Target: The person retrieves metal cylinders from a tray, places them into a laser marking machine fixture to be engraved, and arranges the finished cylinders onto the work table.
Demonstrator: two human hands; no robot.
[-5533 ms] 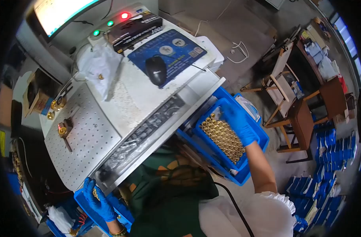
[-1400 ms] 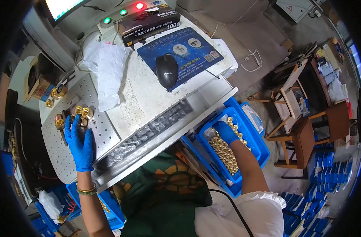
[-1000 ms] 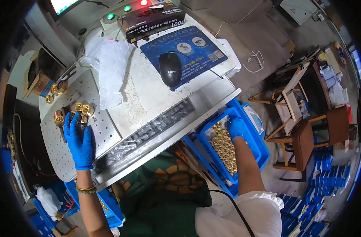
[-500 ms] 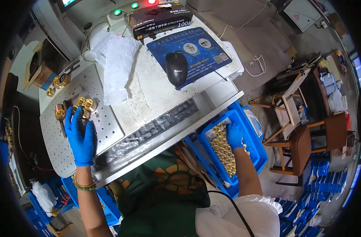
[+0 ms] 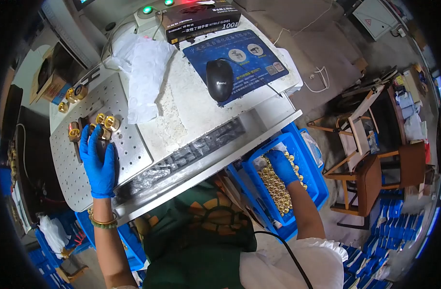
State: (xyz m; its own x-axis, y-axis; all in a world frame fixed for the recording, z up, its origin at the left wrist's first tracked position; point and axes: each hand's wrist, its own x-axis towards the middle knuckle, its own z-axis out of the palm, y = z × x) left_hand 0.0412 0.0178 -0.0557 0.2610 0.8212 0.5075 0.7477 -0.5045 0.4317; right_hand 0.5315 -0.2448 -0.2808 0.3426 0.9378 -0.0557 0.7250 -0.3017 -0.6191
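Note:
My left hand (image 5: 99, 168), in a blue glove, lies over the perforated metal plate (image 5: 129, 156). Its fingers are stretched out and the thumb is apart, with the fingertips at a brass ring-shaped fitting (image 5: 104, 133). Close by are another brass fitting (image 5: 112, 123) and, left of the fingers, one more fitting (image 5: 74, 131) beside a dark bar. My right hand (image 5: 282, 168), also gloved, reaches down into a blue bin (image 5: 318, 185) among many small brass fittings (image 5: 280, 195). Its fingertips are hidden, so whether it holds one cannot be seen.
A black mouse (image 5: 219, 80) rests on a blue mouse pad (image 5: 254, 43). Behind are a nitrile glove box (image 5: 201, 24) and crumpled white paper (image 5: 148, 72). An open drawer (image 5: 191, 154) juts out between my hands. Brown chairs (image 5: 365, 185) stand at right.
My right hand has shifted left and toward the bin's far side, uncovering fittings on its right. My left hand stays at the fittings on the plate. The view has moved slightly.

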